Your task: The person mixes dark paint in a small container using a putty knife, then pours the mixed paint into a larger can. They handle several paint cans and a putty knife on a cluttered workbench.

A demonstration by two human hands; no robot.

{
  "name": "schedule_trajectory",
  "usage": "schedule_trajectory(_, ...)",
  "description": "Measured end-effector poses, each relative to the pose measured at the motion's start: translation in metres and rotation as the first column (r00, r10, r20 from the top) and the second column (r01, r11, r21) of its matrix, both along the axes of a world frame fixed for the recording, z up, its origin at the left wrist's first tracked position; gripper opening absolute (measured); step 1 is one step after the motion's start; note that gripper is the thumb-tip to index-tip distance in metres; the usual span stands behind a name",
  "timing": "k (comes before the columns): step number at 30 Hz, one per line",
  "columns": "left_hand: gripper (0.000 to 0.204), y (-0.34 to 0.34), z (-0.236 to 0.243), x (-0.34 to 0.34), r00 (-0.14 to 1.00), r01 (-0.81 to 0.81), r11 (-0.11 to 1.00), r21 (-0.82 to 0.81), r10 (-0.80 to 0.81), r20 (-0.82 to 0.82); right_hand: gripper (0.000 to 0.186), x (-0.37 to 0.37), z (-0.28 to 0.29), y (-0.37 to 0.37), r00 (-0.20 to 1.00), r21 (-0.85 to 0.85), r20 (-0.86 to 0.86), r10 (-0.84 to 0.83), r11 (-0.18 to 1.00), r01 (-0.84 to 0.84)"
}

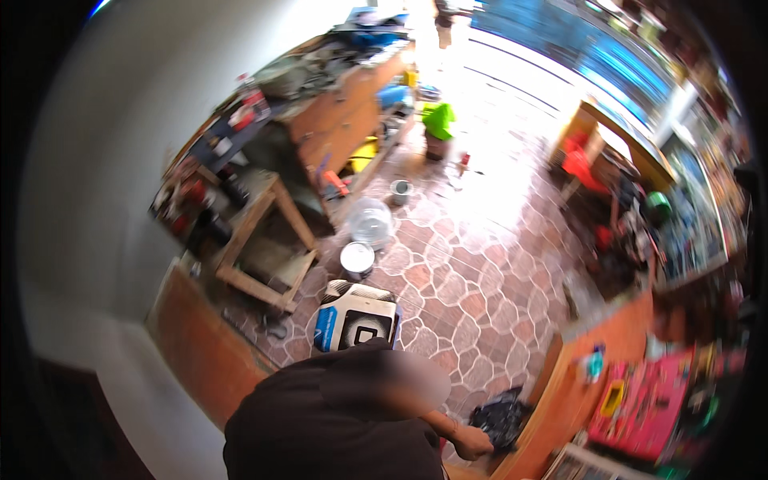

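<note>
Neither of my hands shows in the head view. Close by at the lower edge, a person in a dark top [320, 420] bends over, the upper part blurred. That person's bare forearm reaches right, and the hand [472, 442] looks loosely curled; I cannot make out anything in it. Right beside this hand lies a crumpled black plastic bag [498, 419] on the floor, at the foot of a wooden panel. Just beyond the person stands a white, black and blue printed box [358, 317]. Farther off are a white-lidded tub [357, 258] and a clear plastic container [370, 223].
A wooden frame stand [272, 232] and a cluttered counter [332, 116] line the left wall. Stone-patterned floor tiles [456, 296] lie between them and the right-hand clutter. A pink board [644, 400] sits at lower right. Another person [445, 24] stands at the far doorway.
</note>
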State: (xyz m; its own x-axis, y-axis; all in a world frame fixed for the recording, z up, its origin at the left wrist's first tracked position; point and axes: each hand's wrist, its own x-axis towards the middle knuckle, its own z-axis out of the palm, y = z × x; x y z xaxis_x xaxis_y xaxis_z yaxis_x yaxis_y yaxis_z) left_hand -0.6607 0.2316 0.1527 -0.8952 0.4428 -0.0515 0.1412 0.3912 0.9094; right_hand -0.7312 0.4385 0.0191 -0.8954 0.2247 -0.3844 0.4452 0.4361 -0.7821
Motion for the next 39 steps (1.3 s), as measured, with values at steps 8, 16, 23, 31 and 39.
schedule_trajectory(8, 0.031, -0.052, -0.015, -0.157, 0.985, -0.166, 0.979, 0.12, 0.161, 0.058, 0.038, -0.286, -0.007, -0.123, 0.831, 0.127, -0.05, 0.554, 0.829, -0.545)
schedule_trajectory(16, 0.029, -0.197, -0.026, -0.328, 0.542, -0.84, 0.542, 0.0, 0.84, 0.026, 0.036, -0.445, -0.1, -0.165, 0.6, 0.157, 0.273, 0.752, 0.581, -0.799)
schedule_trajectory(23, 0.037, -0.288, -0.031, -0.354, 0.377, -0.924, 0.381, 0.011, 0.909, 0.175, 0.033, -0.696, -0.118, -0.235, 0.447, 0.235, -0.044, 0.893, 0.445, -0.864)
schedule_trajectory(31, 0.037, -0.419, -0.097, -0.378, 0.23, -0.908, 0.308, -0.283, 0.933, 0.278, 0.035, -0.731, -0.113, -0.404, 0.524, 0.108, 0.028, 0.851, 0.519, -0.848)
schedule_trajectory(39, 0.03, -0.609, -0.164, -0.526, 0.255, -0.856, 0.275, -0.437, 0.961, 0.105, 0.044, -0.699, -0.186, -0.406, 0.28, 0.066, 0.547, 0.789, 0.293, -0.954)
